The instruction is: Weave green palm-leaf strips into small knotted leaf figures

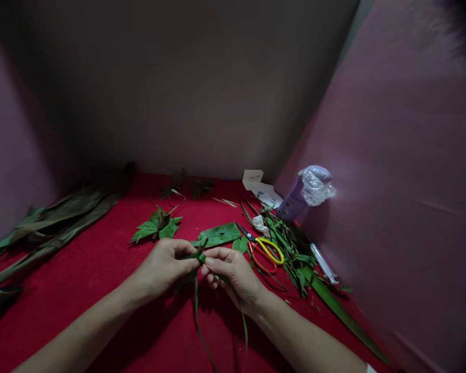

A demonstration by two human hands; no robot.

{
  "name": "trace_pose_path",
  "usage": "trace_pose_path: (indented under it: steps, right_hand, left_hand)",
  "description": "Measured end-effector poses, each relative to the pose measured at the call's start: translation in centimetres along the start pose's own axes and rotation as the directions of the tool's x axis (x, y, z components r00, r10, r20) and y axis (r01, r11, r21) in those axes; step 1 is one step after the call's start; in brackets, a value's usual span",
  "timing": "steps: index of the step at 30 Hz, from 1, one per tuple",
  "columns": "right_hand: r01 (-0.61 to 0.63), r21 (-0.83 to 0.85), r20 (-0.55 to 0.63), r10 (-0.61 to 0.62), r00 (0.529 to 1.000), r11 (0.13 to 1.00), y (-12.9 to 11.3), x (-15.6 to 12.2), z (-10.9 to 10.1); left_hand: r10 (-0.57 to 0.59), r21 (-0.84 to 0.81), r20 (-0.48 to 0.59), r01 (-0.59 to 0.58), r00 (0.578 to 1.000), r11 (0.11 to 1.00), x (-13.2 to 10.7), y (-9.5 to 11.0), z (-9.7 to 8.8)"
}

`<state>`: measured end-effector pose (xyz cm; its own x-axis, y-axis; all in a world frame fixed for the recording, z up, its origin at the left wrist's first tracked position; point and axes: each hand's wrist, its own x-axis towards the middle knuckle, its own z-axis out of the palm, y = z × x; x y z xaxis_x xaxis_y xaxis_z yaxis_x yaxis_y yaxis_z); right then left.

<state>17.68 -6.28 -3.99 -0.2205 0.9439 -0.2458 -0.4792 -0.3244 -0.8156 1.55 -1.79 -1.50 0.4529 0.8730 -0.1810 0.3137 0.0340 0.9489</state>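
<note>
Between my two hands are narrow green leaf strips (201,256), folded or woven together at the fingertips. My left hand (166,267) pinches them from the left with thumb and forefinger. From the right, my right hand (233,272) pinches the same strips, its fingers curled under. Two long loose ends hang down below the hands. Just beyond my fingers lies a flat green leaf piece (219,234) with a small dark hole. Scissors (262,248) with a red and a yellow handle rest right of it, blades slightly apart.
Leaf scraps (291,254) pile up at right, beside a purple container (295,199) with clear plastic and a syringe (324,264). A leaf star (157,225) sits left of centre. Long dried leaves (70,212) lie far left; papers (262,189) and thin sticks (226,202) are behind.
</note>
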Motion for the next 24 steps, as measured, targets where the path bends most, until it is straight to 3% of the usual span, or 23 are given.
trace_pose_path:
  steps: [5, 10, 14, 19, 22, 24]
  right_hand:
    - [0.127, -0.259, -0.016, -0.136, 0.991, 0.958, -0.6, 0.1, 0.0]
    - [0.119, -0.334, 0.051, -0.108, 0.993, 0.935, -1.8, -0.3, 0.0]
    - [0.128, -0.28, 0.161, -0.085, 0.983, 0.952, -2.4, -0.4, -0.4]
    - [0.211, -0.212, 0.105, -0.193, 0.976, 0.954, -2.5, -0.3, -0.6]
    - [0.266, -0.306, 0.072, -0.256, 0.964, 0.914, -2.8, -0.7, -0.4]
    - [0.313, -0.438, 0.068, -0.316, 0.946, 0.843, -3.1, -1.0, -0.2]
  left_hand:
    - [-0.01, -0.01, -0.108, 0.009, 0.994, 1.0, 0.1, 0.5, -0.3]
    - [-0.026, -0.033, -0.163, 0.021, 0.986, 0.999, 0.5, 0.6, -0.8]
    - [-0.05, -0.043, -0.109, 0.046, 0.993, 0.998, 0.5, 0.3, -1.0]
    - [-0.1, -0.135, 0.021, 0.102, 0.995, 0.986, 0.2, 0.0, -0.9]
    - [-0.125, -0.224, 0.047, 0.133, 0.991, 0.966, 0.1, 0.2, -0.7]
    - [-0.149, -0.279, 0.081, 0.166, 0.986, 0.946, 0.1, 0.2, -0.6]
